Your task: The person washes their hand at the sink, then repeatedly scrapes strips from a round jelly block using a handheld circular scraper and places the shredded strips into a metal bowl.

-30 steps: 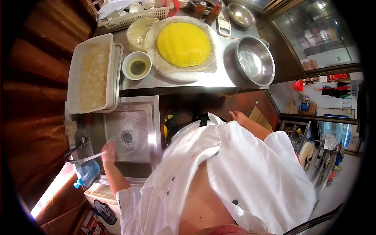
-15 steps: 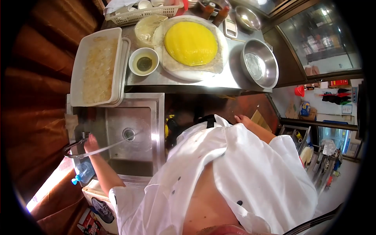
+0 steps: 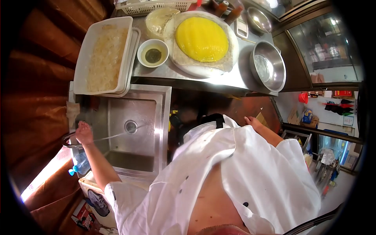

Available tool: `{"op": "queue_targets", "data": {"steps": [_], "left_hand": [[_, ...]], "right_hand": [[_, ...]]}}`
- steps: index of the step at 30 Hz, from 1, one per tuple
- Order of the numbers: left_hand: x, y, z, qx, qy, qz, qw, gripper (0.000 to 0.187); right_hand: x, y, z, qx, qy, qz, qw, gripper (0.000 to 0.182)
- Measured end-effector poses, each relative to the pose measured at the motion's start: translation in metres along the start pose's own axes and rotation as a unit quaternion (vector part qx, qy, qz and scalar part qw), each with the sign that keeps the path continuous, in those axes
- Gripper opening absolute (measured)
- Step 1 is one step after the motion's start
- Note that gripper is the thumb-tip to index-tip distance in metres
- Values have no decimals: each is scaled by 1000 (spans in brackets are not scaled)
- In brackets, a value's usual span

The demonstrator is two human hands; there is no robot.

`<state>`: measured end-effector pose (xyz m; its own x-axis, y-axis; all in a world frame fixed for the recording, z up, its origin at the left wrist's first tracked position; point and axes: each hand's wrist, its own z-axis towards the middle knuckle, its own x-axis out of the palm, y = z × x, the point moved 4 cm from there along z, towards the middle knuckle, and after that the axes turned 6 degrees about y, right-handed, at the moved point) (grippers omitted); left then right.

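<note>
My left hand is at the faucet on the left side of the steel sink; its fingers point up near the tap handle, and whether they grip it is hard to make out. A thin stream of water runs from beside the hand towards the drain. My right hand hangs beside my body at the right, over the dark floor, with its fingers partly curled and nothing visible in it.
Behind the sink, a counter holds a white tray, a small bowl, a yellow mound on a round white board and a steel bowl. A blue-capped bottle stands left of the sink.
The view has shifted, so the counter items sit higher and further right. My left hand has moved up around the faucet, and the water stream looks thinner.
</note>
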<state>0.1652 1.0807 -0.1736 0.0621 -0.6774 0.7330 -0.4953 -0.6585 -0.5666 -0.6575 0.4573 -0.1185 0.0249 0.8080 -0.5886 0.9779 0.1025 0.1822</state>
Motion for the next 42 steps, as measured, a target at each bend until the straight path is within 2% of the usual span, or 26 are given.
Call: {"op": "queue_targets", "data": {"steps": [3, 5, 6, 7, 8, 11, 14, 17, 19, 21, 23, 25, 27, 29, 31, 34, 35, 37, 38, 41, 42], "left_hand": [[45, 18, -52, 56, 105, -4, 993, 33], [74, 59, -101, 10, 232, -102, 967, 36], [58, 95, -112, -92, 207, 336, 914, 41], [19, 133, -120, -173, 137, 706, 673, 46], [-12, 153, -129, -215, 37, 931, 294, 52], [-16, 210, -174, -78, 34, 902, 424, 61], [14, 236, -192, 130, 92, 884, 440, 54], [108, 260, -195, 95, 81, 822, 556, 54], [183, 289, -189, 88, 73, 832, 543, 62], [281, 325, -195, 82, 118, 810, 568, 71], [318, 386, -183, 163, 152, 798, 559, 76], [390, 447, -185, 146, 164, 750, 625, 85], [438, 509, -179, 97, 145, 755, 633, 95], [467, 567, -167, 90, 114, 734, 663, 107], [484, 606, -148, 120, 54, 730, 671, 112], [500, 632, -124, 147, -26, 741, 655, 117], [502, 634, -116, 151, -49, 748, 645, 119], [507, 635, -100, 176, -90, 796, 573, 117], [510, 635, -89, 189, -109, 814, 538, 116], [509, 612, -45, 240, -85, 810, 529, 110], [514, 605, -33, 238, -66, 811, 530, 108]], "right_hand": [[5, -17, 15, 2, -4, 38, 999, 57], [10, -23, 25, -2, -7, 62, 998, 56], [13, -27, 32, -8, -9, 66, 998, 56], [15, -30, 36, -13, -10, 70, 997, 56], [16, -29, 36, -18, -6, 51, 999, 55], [2, -7, 36, -29, 0, 33, 999, 54], [-17, 14, 33, -24, 9, 77, 997, 51], [-45, 33, 62, -99, -40, 5, 994, 49], [-69, 58, 77, -170, -89, 43, 981, 52], [-95, 75, 105, -249, -157, 77, 953, 55], [-129, 98, 117, -237, -173, 100, 951, 59], [-157, 116, 145, -232, -203, 122, 944, 63], [-171, 129, 175, -229, -242, 142, 932, 68], [-174, 151, 191, -225, -217, 130, 941, 78], [-176, 171, 203, -260, -235, 140, 926, 79], [-176, 184, 227, -209, -264, 214, 917, 77], [-176, 184, 231, -206, -266, 194, 922, 76], [-186, 179, 239, -200, -274, 152, 929, 75], [-173, 165, 263, -189, -299, 179, 918, 73], [-174, 160, 262, -151, -296, 40, 942, 71], [-176, 164, 258, -142, -321, 2, 937, 69]]}}
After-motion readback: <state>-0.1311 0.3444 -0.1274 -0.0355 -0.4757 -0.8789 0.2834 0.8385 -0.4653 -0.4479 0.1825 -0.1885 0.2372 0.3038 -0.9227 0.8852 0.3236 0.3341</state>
